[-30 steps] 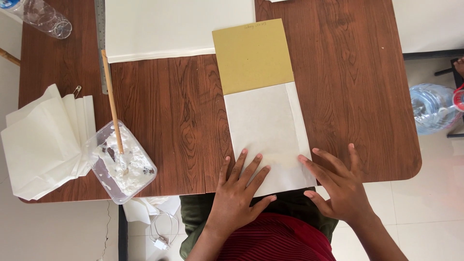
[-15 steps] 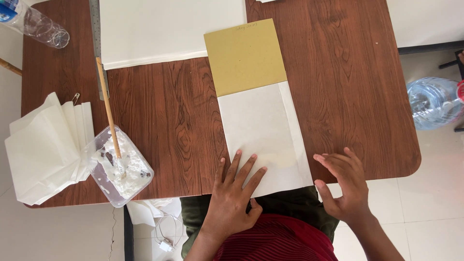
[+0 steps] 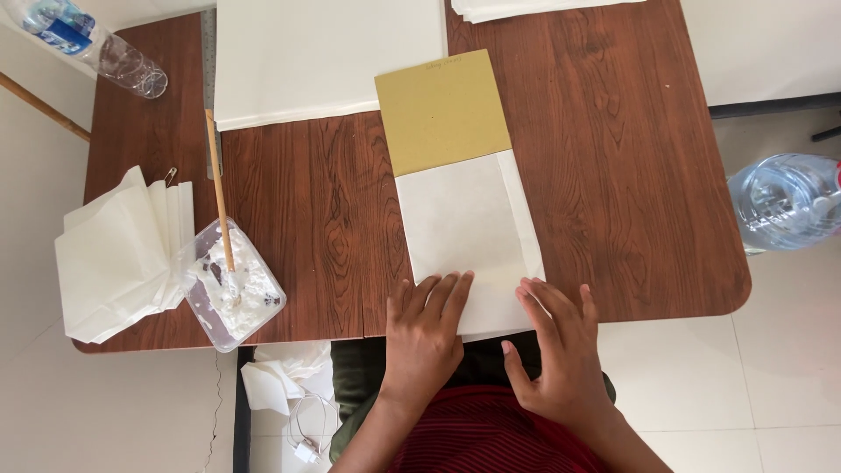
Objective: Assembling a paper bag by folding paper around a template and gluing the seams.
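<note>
Hands flat on the white sheet [image 3: 469, 236] at the near edge of the wooden table [image 3: 631, 175] — left hand [image 3: 427, 337] with fingers spread and pressed on its lower left part, right hand [image 3: 558, 350] open too, fingertips on the lower right corner, neither gripping anything. Sheet overlaps a mustard-yellow card [image 3: 442, 109] at its far end. Off to the left — a plastic tub [image 3: 229, 285] of white paste with a wooden stick [image 3: 220, 193] in it, right beside a stack of folded white paper [image 3: 118, 254].
</note>
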